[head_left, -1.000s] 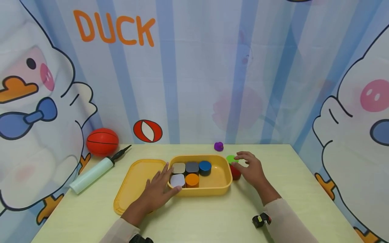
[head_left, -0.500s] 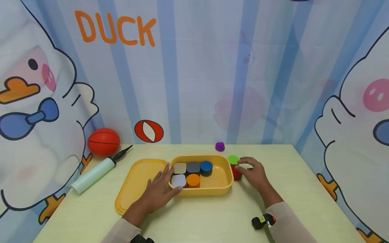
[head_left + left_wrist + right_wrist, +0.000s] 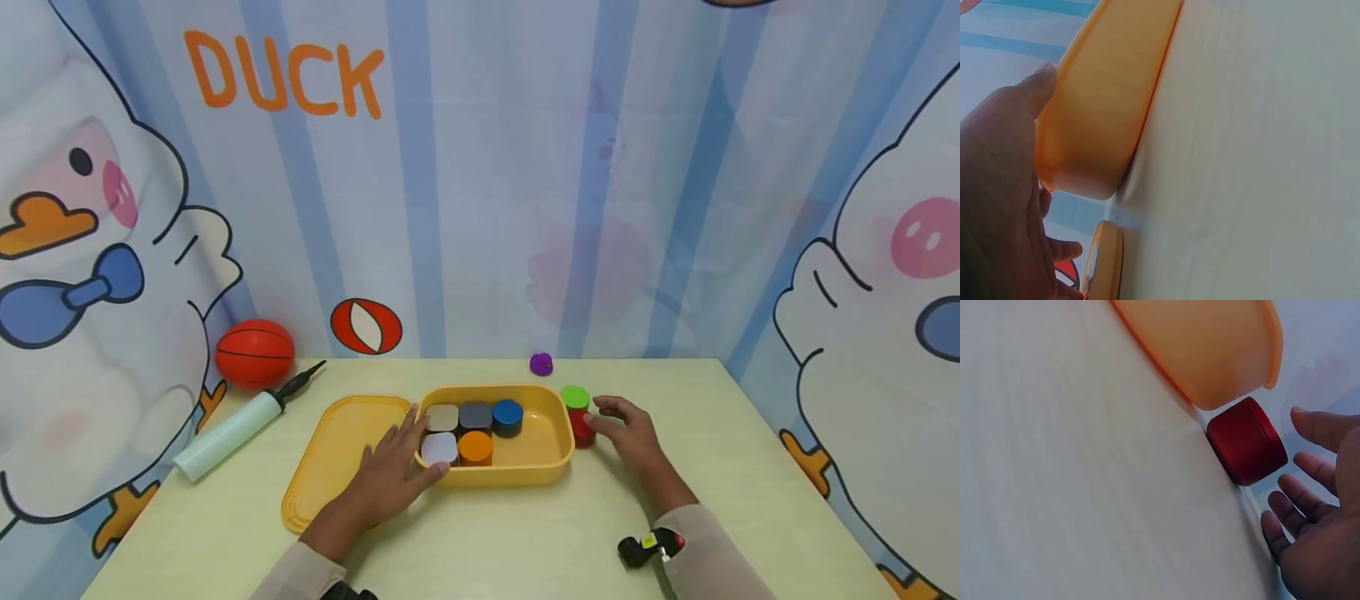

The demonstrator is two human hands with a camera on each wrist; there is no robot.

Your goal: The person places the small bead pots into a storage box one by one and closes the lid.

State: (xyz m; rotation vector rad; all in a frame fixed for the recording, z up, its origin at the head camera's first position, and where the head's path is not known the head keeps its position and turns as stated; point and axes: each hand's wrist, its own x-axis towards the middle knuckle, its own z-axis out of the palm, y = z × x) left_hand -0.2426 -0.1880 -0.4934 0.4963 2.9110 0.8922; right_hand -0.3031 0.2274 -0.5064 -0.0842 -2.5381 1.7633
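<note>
In one box (image 3: 510,477), five tins (image 3: 476,447), two outside

The bench (image 3: 517,542) supports: ball (image 3: 255,353) and pump (image 3: 231,435), left; lid (image 3: 333,450) and box (image 3: 495,477), centre; red tin (image 3: 580,429) and green tin (image 3: 574,397), right; purple object (image 3: 541,364), far.

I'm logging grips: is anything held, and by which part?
Nothing: the left hand only touches the yellow box at its left end; the right hand is beside the red tin.
</note>
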